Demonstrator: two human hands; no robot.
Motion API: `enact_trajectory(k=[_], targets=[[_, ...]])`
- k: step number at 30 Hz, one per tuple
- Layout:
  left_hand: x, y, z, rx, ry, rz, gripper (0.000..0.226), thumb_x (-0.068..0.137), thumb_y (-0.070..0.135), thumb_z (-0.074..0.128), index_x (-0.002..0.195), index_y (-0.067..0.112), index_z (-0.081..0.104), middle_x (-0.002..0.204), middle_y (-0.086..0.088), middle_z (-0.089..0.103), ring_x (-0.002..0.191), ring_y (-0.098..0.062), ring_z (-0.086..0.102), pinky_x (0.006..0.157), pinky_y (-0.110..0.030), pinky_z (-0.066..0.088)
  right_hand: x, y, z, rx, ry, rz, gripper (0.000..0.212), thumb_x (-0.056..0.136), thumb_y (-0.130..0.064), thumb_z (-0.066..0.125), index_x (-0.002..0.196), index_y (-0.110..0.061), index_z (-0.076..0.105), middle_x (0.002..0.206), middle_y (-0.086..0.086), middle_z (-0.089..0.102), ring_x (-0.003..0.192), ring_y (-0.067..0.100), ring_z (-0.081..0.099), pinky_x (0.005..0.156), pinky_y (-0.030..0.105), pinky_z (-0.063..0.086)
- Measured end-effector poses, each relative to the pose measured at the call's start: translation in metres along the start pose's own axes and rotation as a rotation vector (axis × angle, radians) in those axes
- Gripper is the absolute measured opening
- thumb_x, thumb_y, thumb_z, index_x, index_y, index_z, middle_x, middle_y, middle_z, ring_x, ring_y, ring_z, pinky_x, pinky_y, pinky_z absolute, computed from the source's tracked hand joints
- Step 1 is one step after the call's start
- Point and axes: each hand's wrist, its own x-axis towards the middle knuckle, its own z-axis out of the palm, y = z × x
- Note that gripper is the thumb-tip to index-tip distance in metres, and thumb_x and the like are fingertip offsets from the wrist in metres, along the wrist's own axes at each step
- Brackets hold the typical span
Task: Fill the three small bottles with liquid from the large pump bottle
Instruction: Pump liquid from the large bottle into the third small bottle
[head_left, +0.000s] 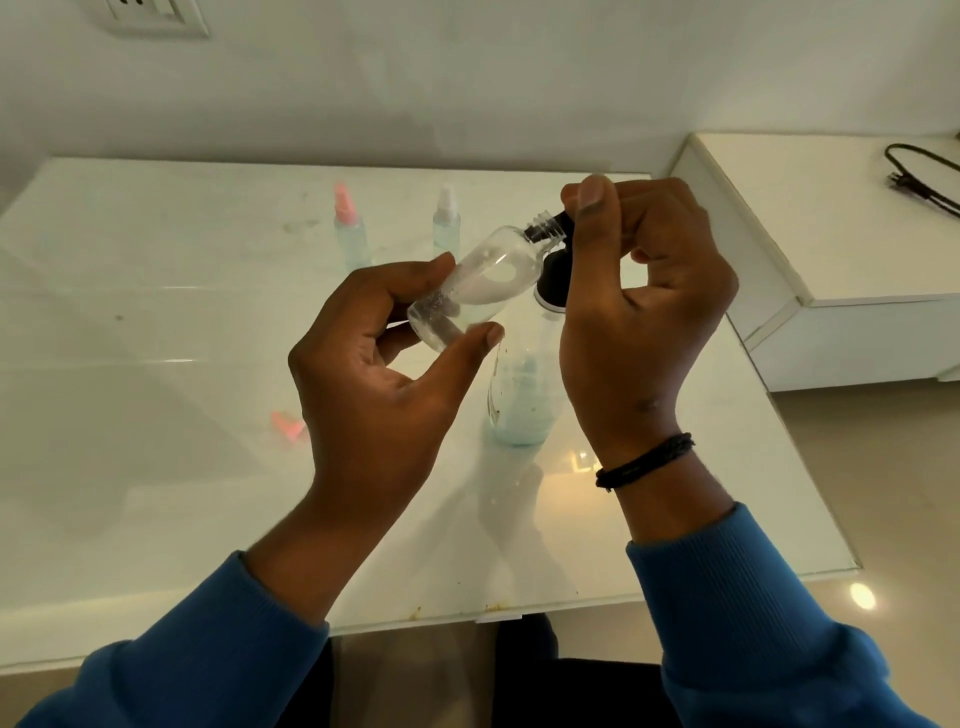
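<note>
My left hand (384, 364) holds a small clear bottle (478, 280) by its base, tilted so its open threaded neck points up and right. That neck meets the black nozzle of the large pump bottle (524, 400), which stands on the table with pale blue liquid at the bottom. My right hand (639, 301) is closed over the black pump head (553, 283), thumb on top. Two small bottles stand upright at the back, one with a pink cap (349, 228) and one with a white cap (447, 221). A loose pink cap (288, 423) lies on the table left of my left hand.
The white glossy table (156, 338) has its front edge close to me and its right edge by the floor. A white low cabinet (810, 249) stands at the right with a black cable (919, 176) on it. A wall socket (150, 15) is at the top left.
</note>
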Motion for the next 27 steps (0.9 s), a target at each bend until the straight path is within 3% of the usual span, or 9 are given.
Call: enact_trajectory(k=[9, 14, 20, 27], targets=[[0.0008, -0.0014, -0.0016, -0.001, 0.008, -0.021, 0.045, 0.082, 0.019, 0.087, 0.120, 0.006, 0.068, 0.116, -0.005, 0.071, 0.107, -0.017, 0.070, 0.090, -0.022, 0.058, -0.0034, 0.0015, 0.0018, 0.003, -0.020, 0.016, 0.028, 0.099, -0.011, 0.063, 0.074, 0.000, 0.069, 0.076, 0.005, 0.069, 0.071, 0.020, 0.058, 0.067, 0.045, 0.046], [0.0021, -0.0002, -0.0006, -0.002, 0.003, -0.007, 0.045, 0.082, 0.018, 0.088, 0.120, 0.003, 0.068, 0.115, -0.004, 0.070, 0.105, -0.012, 0.070, 0.089, -0.023, 0.058, 0.0010, -0.0015, 0.0014, -0.009, -0.007, 0.010, 0.026, 0.099, -0.012, 0.063, 0.075, -0.003, 0.069, 0.075, -0.004, 0.063, 0.069, 0.013, 0.054, 0.065, 0.039, 0.044], [0.0016, -0.0009, -0.0003, 0.004, 0.009, -0.007, 0.045, 0.081, 0.019, 0.088, 0.119, 0.004, 0.068, 0.114, -0.001, 0.070, 0.105, -0.011, 0.070, 0.089, -0.022, 0.059, -0.0008, 0.0008, 0.0014, -0.006, -0.007, 0.017, 0.029, 0.099, -0.012, 0.062, 0.074, 0.001, 0.069, 0.076, 0.005, 0.069, 0.070, 0.023, 0.058, 0.067, 0.047, 0.046], [0.0013, -0.0006, -0.0004, -0.016, 0.002, -0.023, 0.045, 0.081, 0.018, 0.088, 0.119, 0.007, 0.067, 0.114, 0.000, 0.070, 0.105, -0.011, 0.070, 0.089, -0.022, 0.058, -0.0032, 0.0001, 0.0030, -0.002, 0.004, 0.019, 0.027, 0.099, -0.010, 0.063, 0.076, 0.002, 0.069, 0.075, 0.005, 0.068, 0.070, 0.017, 0.057, 0.066, 0.044, 0.046]])
